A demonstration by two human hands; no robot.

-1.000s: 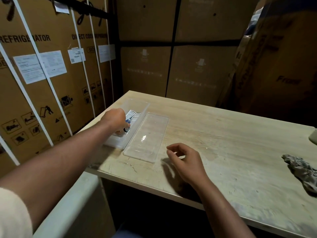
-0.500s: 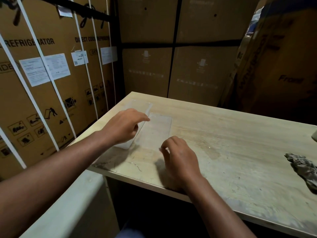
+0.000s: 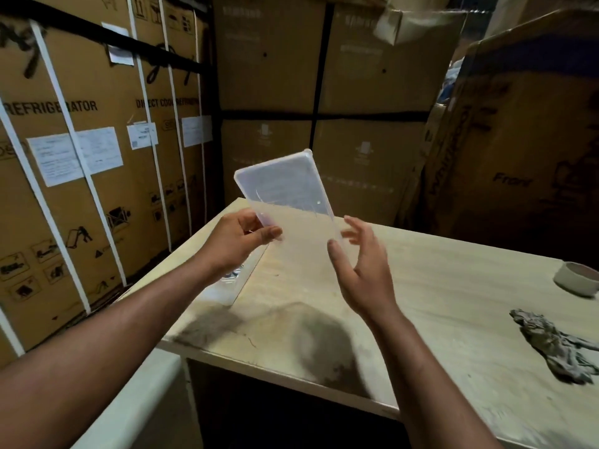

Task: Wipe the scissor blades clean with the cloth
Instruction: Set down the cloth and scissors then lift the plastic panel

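A: Table point(image 3: 421, 306); clear lid point(image 3: 285, 196) raised above, long axis tilted up and away, lower corner pinched by left hand point(image 3: 233, 244); right hand point(image 3: 359, 267) spread, empty, just beside.
B: Cloth point(image 3: 557, 348)?
A: Far right on table, nearer right hand. Scissors unseen, presumably in clear case point(image 3: 227, 286) under left wrist.

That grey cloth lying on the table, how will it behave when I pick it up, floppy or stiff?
The grey cloth will probably be floppy: it lies crumpled in loose folds and strands on the table, so it should drape and dangle from wherever it is pinched. It looks thin, so likely light. Pushed, it would probably bunch up rather than slide whole.
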